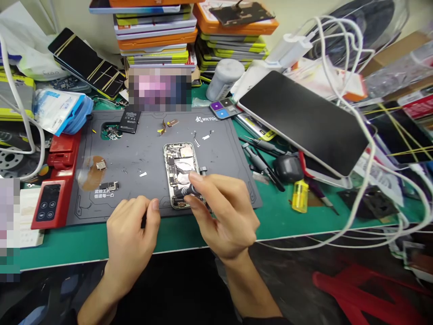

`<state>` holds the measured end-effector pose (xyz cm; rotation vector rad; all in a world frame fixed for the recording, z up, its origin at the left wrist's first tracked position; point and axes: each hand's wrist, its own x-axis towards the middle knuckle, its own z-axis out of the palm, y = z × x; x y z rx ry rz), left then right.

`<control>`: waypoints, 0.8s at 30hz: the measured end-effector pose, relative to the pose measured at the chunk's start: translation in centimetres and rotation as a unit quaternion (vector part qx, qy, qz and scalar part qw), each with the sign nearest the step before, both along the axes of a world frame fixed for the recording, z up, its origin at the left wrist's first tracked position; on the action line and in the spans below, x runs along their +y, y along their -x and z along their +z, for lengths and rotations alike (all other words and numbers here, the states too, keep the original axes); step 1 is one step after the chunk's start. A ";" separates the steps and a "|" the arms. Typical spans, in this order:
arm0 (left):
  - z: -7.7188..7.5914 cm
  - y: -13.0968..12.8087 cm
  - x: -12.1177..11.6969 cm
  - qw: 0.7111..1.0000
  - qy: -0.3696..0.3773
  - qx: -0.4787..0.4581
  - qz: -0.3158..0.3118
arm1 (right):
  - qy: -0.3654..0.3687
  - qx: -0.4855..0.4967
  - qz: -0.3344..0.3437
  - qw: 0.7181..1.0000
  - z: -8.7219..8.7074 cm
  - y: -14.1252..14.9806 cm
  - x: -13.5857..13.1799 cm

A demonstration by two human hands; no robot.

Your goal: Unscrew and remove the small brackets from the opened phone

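Head view | right grip (225, 212) pinches dark tool (183, 192) over opened phone (184, 166), probably for precision | mat (226, 162) supports phone flat, likely for stability | left grip (130, 228) is curled, contents I cannot tell

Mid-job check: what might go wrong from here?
1. The right hand pinches a dark tool over the opened phone; a slip could scratch or snag its exposed insides.
2. The left hand is curled apart from the phone, so the phone might shift if pushed.
3. Tiny pieces, like the white scrap, lie loose on the grey mat; a brushing hand could scatter them.
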<state>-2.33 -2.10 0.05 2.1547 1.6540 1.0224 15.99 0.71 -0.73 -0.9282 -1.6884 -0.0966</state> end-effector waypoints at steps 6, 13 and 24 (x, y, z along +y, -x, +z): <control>-0.1 -0.1 0.1 1.000 -0.006 0.009 -0.006 | 0.011 0.003 0.020 1.000 0.1 0.0 0.0; 0.1 -0.1 0.1 1.000 -0.001 0.018 -0.007 | 0.036 0.011 0.022 0.999 0.2 0.0 -0.2; -0.4 0.1 -0.1 0.999 0.027 -0.027 0.009 | 0.034 -0.003 0.011 0.999 0.2 -0.1 -0.4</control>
